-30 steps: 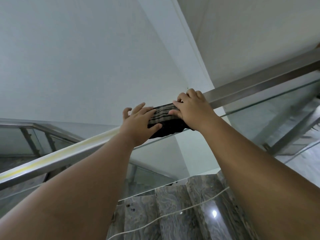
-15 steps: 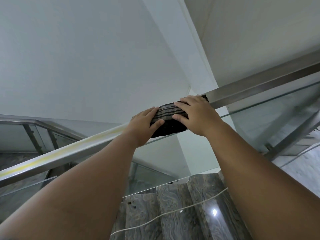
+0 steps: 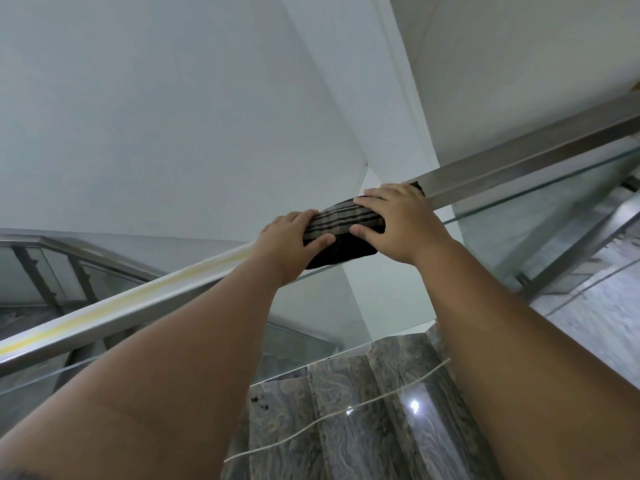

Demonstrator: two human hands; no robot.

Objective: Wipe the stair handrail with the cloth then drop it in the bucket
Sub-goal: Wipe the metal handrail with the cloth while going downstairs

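A steel stair handrail (image 3: 519, 161) runs diagonally from lower left to upper right, above a glass panel. A dark cloth (image 3: 341, 233) with grey and black stripes is folded over the rail near the middle of the view. My left hand (image 3: 287, 244) grips the cloth's lower end, thumb on the near side. My right hand (image 3: 401, 220) presses flat on its upper end, fingers over the top of the rail. No bucket is in view.
A yellowish streak marks the lower stretch of the rail (image 3: 114, 306). Grey marble stair steps (image 3: 363, 417) lie below, behind the glass panel (image 3: 540, 216). A second railing (image 3: 52, 265) stands at the left. White walls rise behind.
Both hands and the cloth have slid up the handrail toward the upper right. My left fingers, spread a second ago, now lie closed on the cloth.
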